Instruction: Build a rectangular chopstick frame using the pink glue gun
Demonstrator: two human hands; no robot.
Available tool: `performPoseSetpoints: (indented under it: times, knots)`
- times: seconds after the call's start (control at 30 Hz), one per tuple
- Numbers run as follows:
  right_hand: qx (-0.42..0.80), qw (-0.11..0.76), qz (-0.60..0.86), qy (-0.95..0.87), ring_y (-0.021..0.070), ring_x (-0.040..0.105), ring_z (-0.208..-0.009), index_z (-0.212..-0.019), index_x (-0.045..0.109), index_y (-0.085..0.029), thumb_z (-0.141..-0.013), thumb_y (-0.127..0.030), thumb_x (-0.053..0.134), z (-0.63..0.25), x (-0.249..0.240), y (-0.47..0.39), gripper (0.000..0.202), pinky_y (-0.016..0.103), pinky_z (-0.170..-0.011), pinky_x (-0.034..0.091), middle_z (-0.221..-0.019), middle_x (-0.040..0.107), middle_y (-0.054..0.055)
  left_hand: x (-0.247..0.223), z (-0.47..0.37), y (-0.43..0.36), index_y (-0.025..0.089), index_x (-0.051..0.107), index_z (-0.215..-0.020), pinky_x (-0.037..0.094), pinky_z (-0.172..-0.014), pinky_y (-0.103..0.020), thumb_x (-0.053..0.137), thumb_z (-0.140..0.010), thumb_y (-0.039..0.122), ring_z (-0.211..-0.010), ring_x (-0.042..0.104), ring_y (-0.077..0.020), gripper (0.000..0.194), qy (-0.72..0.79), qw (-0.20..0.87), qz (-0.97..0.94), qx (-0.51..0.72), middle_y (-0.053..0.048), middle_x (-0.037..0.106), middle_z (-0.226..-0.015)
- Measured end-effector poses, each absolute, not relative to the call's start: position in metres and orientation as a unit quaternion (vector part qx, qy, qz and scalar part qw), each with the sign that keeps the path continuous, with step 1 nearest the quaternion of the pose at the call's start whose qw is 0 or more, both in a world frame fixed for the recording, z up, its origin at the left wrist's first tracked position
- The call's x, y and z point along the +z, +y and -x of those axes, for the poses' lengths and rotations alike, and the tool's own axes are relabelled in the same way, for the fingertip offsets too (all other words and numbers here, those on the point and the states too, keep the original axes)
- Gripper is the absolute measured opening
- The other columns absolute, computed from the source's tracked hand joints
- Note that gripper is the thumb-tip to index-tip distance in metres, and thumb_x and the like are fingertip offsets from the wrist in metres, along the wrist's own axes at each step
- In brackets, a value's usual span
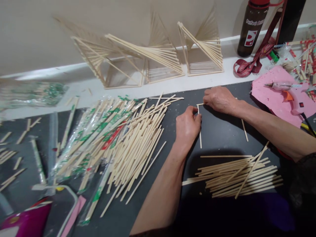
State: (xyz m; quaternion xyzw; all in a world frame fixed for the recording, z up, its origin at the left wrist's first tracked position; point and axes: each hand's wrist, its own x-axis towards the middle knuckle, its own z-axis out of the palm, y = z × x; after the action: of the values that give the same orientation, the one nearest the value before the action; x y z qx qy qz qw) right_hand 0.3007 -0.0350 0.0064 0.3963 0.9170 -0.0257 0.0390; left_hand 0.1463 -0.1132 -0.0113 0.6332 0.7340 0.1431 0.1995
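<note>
A big pile of chopsticks (128,138) lies left of my left hand (187,126). A smaller pile (237,176) lies in front of me. The glue gun (291,93) rests on a mat (269,95) to my right.

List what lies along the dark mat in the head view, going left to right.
Wrapped chopsticks → loose chopstick pile → left hand → right hand → pink foam sheet → glue gun.

Evenly lit, soft shadows, blurred left edge

One head-worn camera looks forward and down, close over the dark table (219,131).
</note>
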Motion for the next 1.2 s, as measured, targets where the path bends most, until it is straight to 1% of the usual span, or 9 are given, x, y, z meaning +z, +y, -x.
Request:
performPoseSetpoints:
  times: [0.43, 0.63, 0.9, 1.03, 1.2]
  knots:
    - [-0.031, 0.015, -0.369, 0.929, 0.019, 0.061, -0.085, -0.101, 0.075, -0.014, -0.096, -0.013, 0.045, -0.3023, 0.002, -0.032, 0.03, 0.031, -0.07, 0.035, -0.099, 0.073, 0.012, -0.0144, -0.1437, -0.1149, 0.017, 0.07, -0.111, 0.049, -0.079, -0.033, 0.055, -0.087, 0.028, -0.078, 0.069, -0.0232, 0.03, 0.734, 0.211, -0.626, 0.159, -0.006, 0.073, -0.08]
    - [-0.026, 0.028, -0.376, 0.926, 0.0193, 0.062, -0.087, -0.103, 0.075, -0.015, -0.097, -0.013, 0.045, -0.3024, 0.006, -0.0341, 0.031, 0.031, -0.069, 0.035, -0.102, 0.073, 0.011, -0.0124, -0.1441, -0.1149, 0.016, 0.07, -0.111, 0.049, -0.08, -0.034, 0.056, -0.087, 0.026, -0.08, 0.07, -0.0241, 0.03, 0.733, 0.203, -0.63, 0.157, -0.006, 0.072, -0.079]
    - [-0.025, 0.033, -0.381, 0.924, 0.0193, 0.062, -0.088, -0.103, 0.075, -0.016, -0.097, -0.016, 0.043, -0.3033, 0.0073, -0.0351, 0.032, 0.032, -0.068, 0.034, -0.104, 0.074, 0.01, -0.0138, -0.1442, -0.114, 0.014, 0.07, -0.112, 0.049, -0.081, -0.034, 0.055, -0.087, 0.025, -0.082, 0.071, -0.0245, 0.031, 0.738, 0.208, -0.622, 0.16, -0.008, 0.074, -0.082]
    - [-0.018, 0.023, -0.382, 0.924, 0.0192, 0.061, -0.087, -0.103, 0.075, -0.016, -0.098, -0.016, 0.043, -0.3035, 0.0038, -0.0343, 0.033, 0.032, -0.068, 0.033, -0.103, 0.074, 0.01, -0.0141, -0.1443, -0.1132, 0.014, 0.069, -0.116, 0.05, -0.081, -0.034, 0.054, -0.088, 0.025, -0.081, 0.071, -0.0239, 0.034, 0.741, 0.217, -0.616, 0.159, -0.007, 0.074, -0.082]
    - [-0.013, 0.019, -0.38, 0.925, 0.0202, 0.062, -0.087, -0.103, 0.075, -0.015, -0.098, -0.017, 0.044, -0.3033, 0.0005, -0.0332, 0.032, 0.032, -0.067, 0.033, -0.103, 0.074, 0.011, -0.0111, -0.1455, -0.1115, 0.014, 0.067, -0.126, 0.051, -0.088, -0.035, 0.055, -0.087, 0.023, -0.089, 0.072, -0.0253, 0.041, 0.742, 0.207, -0.62, 0.146, -0.007, 0.075, -0.086]
